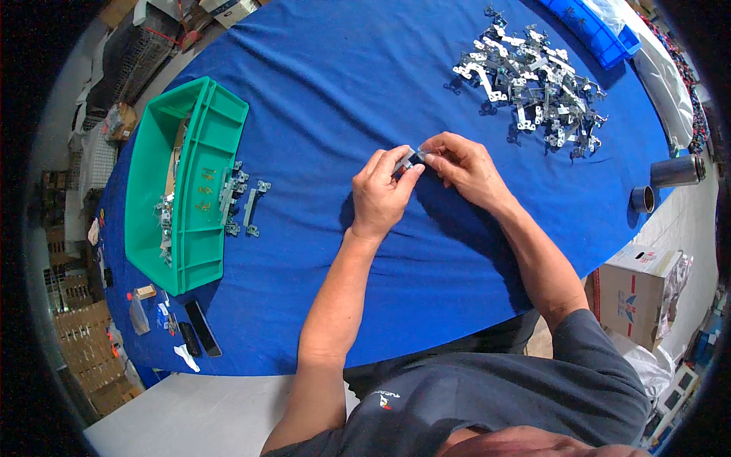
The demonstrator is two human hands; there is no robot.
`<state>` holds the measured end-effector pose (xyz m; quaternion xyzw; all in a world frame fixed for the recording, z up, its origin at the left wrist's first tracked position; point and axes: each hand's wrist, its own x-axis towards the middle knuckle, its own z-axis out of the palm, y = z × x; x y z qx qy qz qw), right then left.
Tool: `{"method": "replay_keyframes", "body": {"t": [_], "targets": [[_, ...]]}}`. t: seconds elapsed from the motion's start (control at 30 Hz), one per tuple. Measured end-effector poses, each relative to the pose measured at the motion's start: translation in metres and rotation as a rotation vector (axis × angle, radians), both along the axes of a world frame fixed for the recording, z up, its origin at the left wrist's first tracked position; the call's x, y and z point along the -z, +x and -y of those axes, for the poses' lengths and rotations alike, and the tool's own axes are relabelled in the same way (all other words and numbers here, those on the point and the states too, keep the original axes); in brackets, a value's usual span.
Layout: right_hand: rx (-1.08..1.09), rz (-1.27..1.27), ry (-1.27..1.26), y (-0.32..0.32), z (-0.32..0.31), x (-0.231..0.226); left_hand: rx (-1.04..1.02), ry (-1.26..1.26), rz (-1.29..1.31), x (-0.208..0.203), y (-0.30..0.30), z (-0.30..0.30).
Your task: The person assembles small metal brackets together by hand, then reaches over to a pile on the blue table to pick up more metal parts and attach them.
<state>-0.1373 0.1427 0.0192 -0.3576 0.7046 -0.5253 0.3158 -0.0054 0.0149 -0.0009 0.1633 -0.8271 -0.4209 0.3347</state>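
Over the middle of the blue cloth, my left hand point(383, 192) is closed on a small metal bracket point(404, 161), pinched between thumb and fingers. Right beside it, my right hand point(466, 169) pinches at the bracket's other end with thumb and forefinger; fingers cover most of the part there. A large heap of similar silvery metal brackets point(533, 84) lies at the far right. To the left, a few brackets point(252, 207) rest in a row against a green plastic bin point(202, 228), and more metal parts point(166, 221) lie inside it.
A blue cloth point(320, 91) covers the table. A blue tray point(594, 34) stands at the far right corner, a dark metal cylinder point(674, 172) and a small round cup point(643, 199) at the right edge. Near the left corner lie a phone point(202, 329) and a small bottle point(138, 315). A carton point(636, 293) stands right.
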Motion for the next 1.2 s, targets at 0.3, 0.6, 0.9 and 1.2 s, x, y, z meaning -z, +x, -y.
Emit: {"method": "replay_keyframes", "body": {"t": [0.3, 0.6, 0.9, 1.2], "targets": [[0.157, 0.099, -0.140, -0.004, -0.003, -0.001, -0.023, 0.001, -0.036, -0.003, -0.001, 0.000], [-0.036, 0.120, 0.019, -0.002, -0.001, 0.002, -0.089, 0.072, -0.051, -0.002, -0.001, 0.000], [0.004, 0.040, -0.095, -0.001, 0.000, 0.011, -0.030, 0.042, -0.030, -0.004, -0.002, -0.002], [0.064, -0.326, -0.247, -0.005, 0.001, 0.016, 0.042, -0.029, 0.002, -0.004, -0.002, -0.002]]}}
